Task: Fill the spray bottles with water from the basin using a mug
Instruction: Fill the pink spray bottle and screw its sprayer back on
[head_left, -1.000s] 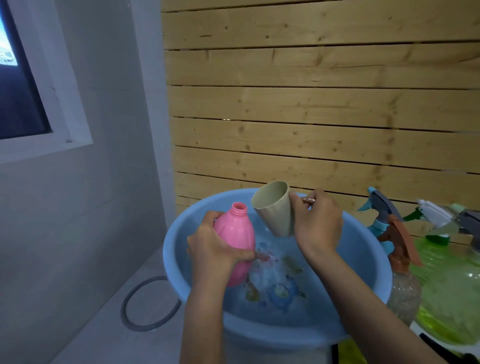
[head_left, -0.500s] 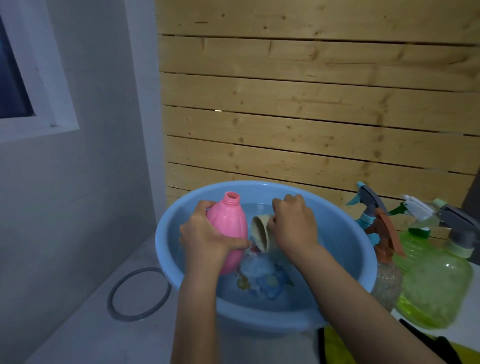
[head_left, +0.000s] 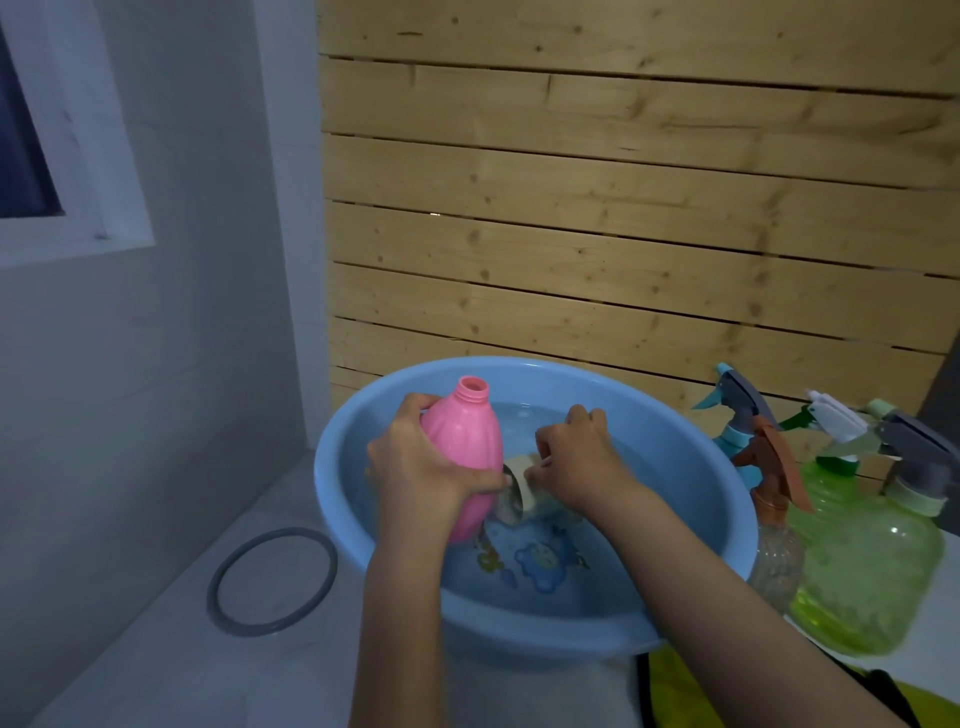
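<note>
No words, numbers or brand marks can be read anywhere. The blue basin (head_left: 691, 483) has a cartoon print on its floor, too blurred to show any lettering.

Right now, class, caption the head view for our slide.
Left hand holds an uncapped pink bottle in the blue basin; right hand dips a beige mug in its water.

A pale grey counter (head_left: 130, 649) carries the blue basin (head_left: 335, 499). A dark grey ring (head_left: 212, 587) lies flat just left of the basin. Spray bottles (head_left: 872, 561) stand clustered at its right.
</note>
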